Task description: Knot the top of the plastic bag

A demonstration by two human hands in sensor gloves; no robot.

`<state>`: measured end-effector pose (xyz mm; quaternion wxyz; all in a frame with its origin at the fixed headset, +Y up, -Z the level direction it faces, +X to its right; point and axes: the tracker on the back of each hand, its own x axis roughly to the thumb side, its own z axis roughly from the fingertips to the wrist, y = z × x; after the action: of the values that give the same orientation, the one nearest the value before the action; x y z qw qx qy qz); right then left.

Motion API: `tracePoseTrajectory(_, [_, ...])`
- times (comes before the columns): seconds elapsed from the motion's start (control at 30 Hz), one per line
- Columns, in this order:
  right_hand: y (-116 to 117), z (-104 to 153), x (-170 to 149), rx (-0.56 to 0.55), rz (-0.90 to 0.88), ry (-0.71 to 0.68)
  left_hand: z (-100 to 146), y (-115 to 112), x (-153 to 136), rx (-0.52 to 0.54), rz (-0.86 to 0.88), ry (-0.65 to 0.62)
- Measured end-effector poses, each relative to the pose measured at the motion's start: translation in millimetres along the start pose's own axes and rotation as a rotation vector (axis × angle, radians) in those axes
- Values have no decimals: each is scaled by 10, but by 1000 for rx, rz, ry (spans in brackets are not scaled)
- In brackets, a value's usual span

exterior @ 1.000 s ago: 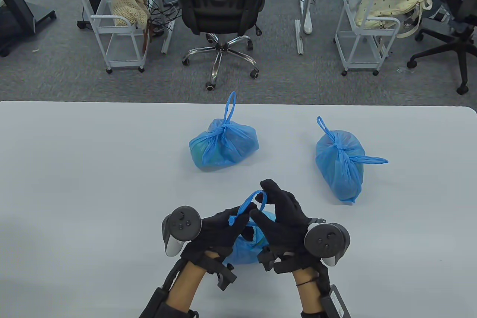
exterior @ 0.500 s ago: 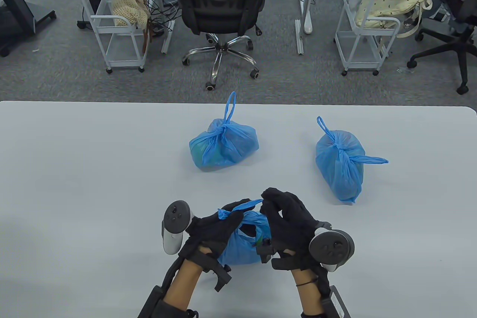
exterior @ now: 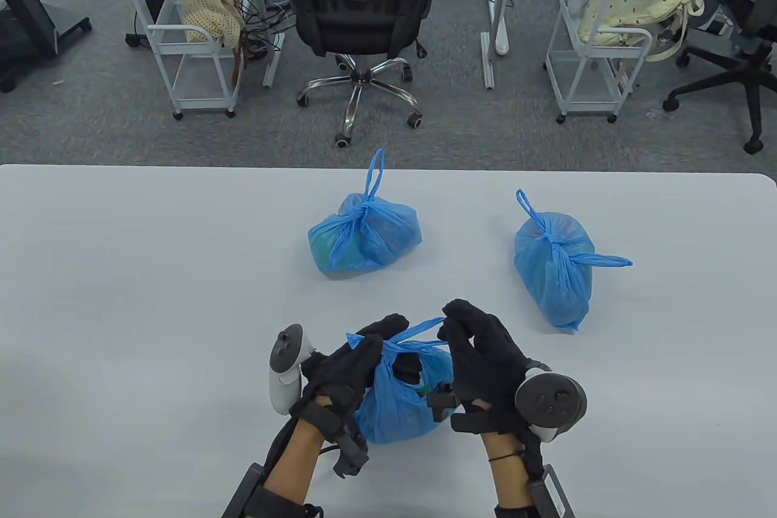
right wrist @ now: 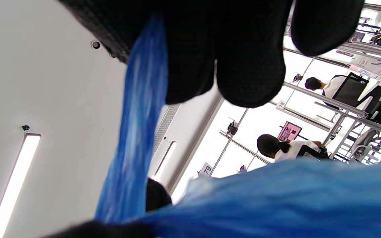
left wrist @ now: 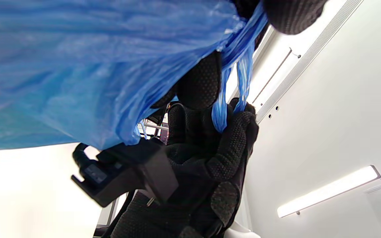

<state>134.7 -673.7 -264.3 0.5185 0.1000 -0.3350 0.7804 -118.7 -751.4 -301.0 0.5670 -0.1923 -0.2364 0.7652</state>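
Blue bag (exterior: 397,405) on counter (exterior: 152,299), handles (exterior: 419,336) pulled taut between hands: left (exterior: 346,366) gripping one, right (exterior: 479,354) pinching other.

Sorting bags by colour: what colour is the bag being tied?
Blue. The bag between the left hand and right hand shows best in the table view.
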Motion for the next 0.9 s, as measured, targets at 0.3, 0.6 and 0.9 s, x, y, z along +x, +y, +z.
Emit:
tracePoseTrajectory(0.3, [66,11,99,144,164,-299,23,49,-15,37,94,-19])
tracePoseTrajectory(0.6, [280,86,187,354,354,-458,30,57,-8,37,131,-29])
tracePoseTrajectory(0.9, [334,59,84,451,355,-283,24,43,-1,34,142,-62])
